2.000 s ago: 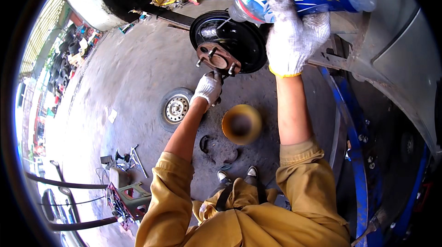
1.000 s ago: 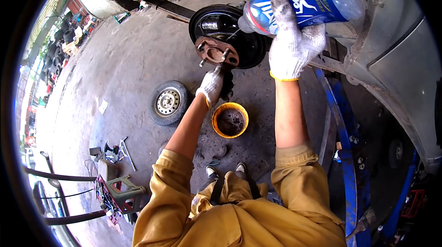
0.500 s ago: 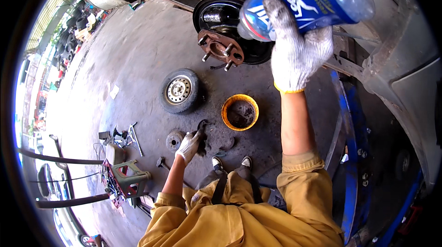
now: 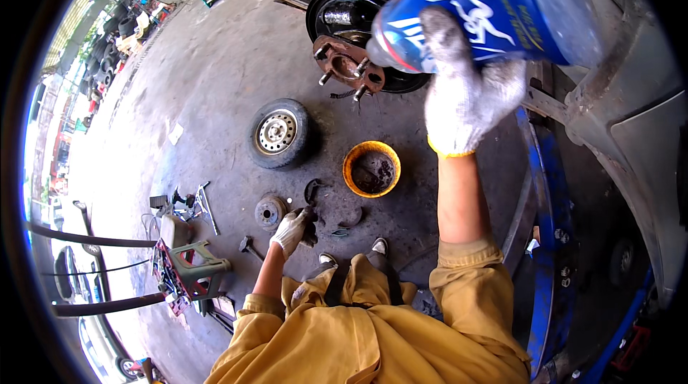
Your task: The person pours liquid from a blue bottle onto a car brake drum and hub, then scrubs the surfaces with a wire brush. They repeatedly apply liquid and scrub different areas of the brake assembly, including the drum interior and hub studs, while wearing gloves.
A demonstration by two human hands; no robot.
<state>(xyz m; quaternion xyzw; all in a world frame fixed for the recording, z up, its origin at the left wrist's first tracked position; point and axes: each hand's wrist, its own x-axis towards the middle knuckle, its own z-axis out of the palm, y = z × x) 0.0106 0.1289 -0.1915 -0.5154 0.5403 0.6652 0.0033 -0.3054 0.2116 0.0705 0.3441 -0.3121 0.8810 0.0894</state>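
Observation:
My right hand (image 4: 469, 94), in a grimy white knit glove, grips a clear plastic bottle with a blue label (image 4: 530, 1). The bottle lies tilted nearly on its side, its narrow end pointing left beside the rusty wheel hub (image 4: 346, 67). Behind the hub is a round black backing plate (image 4: 340, 4); its right part is hidden by the bottle. Lower down, my gloved left hand (image 4: 290, 232) is closed, with something dark at its fingers that I cannot make out. A dark curved piece like a brake shoe (image 4: 312, 189) lies on the floor just beyond it.
An orange bucket with dark residue (image 4: 373, 169) and a wheel with tyre (image 4: 278, 133) stand on the floor ahead. A brake drum (image 4: 269, 210), a hammer (image 4: 247, 244) and a stool (image 4: 201, 266) are at left. The car body (image 4: 645, 119) and blue lift frame (image 4: 548, 241) border the right.
My left hand has drawn back slightly toward me, leaving the curved piece apart from it on the floor. The bottle, still in my right hand, appears slightly further right. The view has shifted a little.

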